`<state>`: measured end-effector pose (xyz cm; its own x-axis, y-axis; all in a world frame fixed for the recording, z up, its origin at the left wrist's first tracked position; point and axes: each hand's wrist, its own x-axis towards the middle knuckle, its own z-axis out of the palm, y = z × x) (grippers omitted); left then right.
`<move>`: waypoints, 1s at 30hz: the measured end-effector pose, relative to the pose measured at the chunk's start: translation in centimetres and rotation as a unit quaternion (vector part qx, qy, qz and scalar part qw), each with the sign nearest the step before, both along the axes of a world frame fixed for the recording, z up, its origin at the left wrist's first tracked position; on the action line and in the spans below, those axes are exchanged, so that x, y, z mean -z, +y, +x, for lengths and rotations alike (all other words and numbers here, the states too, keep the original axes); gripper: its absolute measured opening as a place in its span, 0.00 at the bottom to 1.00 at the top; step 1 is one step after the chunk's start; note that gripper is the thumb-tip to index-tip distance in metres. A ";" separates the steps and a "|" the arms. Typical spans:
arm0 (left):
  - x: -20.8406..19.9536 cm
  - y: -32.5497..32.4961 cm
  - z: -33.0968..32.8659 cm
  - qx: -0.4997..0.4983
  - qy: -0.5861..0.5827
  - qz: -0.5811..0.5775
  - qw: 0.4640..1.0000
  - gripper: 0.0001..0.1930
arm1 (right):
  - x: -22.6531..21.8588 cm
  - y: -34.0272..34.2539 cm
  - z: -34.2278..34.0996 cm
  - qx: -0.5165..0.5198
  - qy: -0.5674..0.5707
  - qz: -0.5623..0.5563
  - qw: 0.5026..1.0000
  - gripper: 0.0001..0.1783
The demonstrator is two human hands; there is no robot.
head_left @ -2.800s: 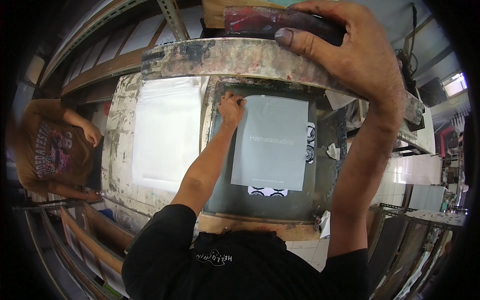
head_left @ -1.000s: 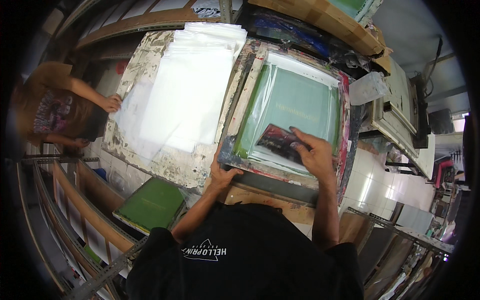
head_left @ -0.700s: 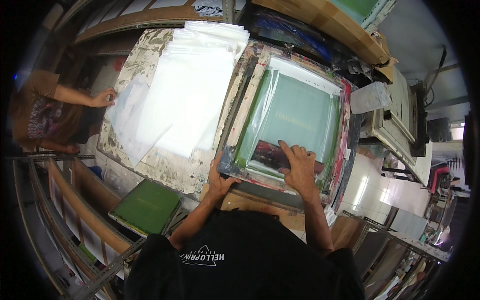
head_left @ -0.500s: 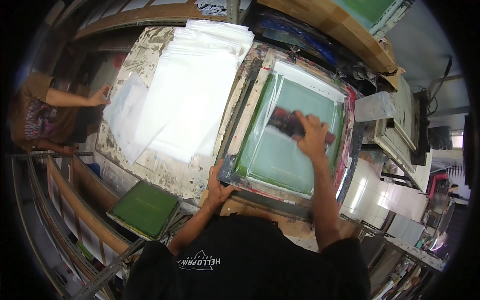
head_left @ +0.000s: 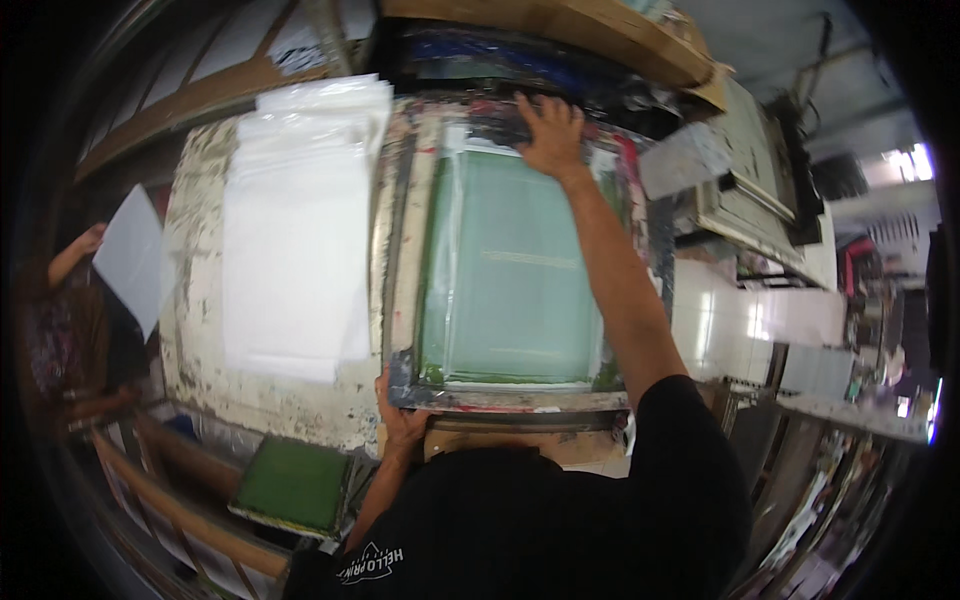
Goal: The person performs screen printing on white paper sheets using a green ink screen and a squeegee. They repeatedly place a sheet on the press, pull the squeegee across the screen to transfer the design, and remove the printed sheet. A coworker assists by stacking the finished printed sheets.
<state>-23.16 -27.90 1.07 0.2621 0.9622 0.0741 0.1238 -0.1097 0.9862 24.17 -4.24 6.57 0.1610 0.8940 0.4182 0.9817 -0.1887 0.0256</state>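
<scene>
A screen-printing frame point(head_left: 400, 270) with a pale green mesh point(head_left: 515, 260) lies on the worktable before me. My left hand point(head_left: 403, 425) grips its near left corner, part of the fingers hidden by the edge. Across the frame's far end rests a dark, reddish-stained squeegee point(head_left: 492, 126). My right hand point(head_left: 552, 140) reaches over to it, the fingers bent over its top and the arm passing above the mesh's right side. Left of the frame lies a stack of white sheets point(head_left: 295, 240).
At the left, another person's hand point(head_left: 92, 238) holds up a translucent sheet point(head_left: 135, 258). A green screen point(head_left: 292, 483) sits low at the near left, beside wooden racks point(head_left: 190, 500). A cardboard box point(head_left: 640, 40) overhangs the far side; a whitish container point(head_left: 685, 160) stands right.
My right hand has carried the squeegee from mid-mesh to the far end. The other person has lifted a sheet off the table. My view has shifted; my left hand stays at the corner.
</scene>
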 end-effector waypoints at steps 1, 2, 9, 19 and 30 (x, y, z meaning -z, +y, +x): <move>-0.1 -0.1 0.0 -0.008 0.004 0.000 1.000 0.56 | -0.9 -1.0 -0.2 -0.010 0.026 0.012 1.000 0.50; -0.1 -0.2 0.1 -0.016 0.004 -0.007 1.000 0.55 | -2.4 -2.5 -0.9 -0.024 0.053 0.025 0.998 0.48; 0.6 -0.8 -0.3 -0.031 -0.025 -0.068 0.997 0.49 | -7.8 -24.3 3.1 0.267 0.184 -0.051 0.945 0.16; 0.0 -0.3 -0.2 -0.003 -0.022 -0.049 0.999 0.53 | -3.1 -32.1 4.4 0.312 0.187 0.013 0.931 0.15; 0.7 -0.2 -0.8 -0.005 0.024 -0.023 0.999 0.56 | -5.5 -20.3 2.0 0.009 0.117 0.240 0.964 0.28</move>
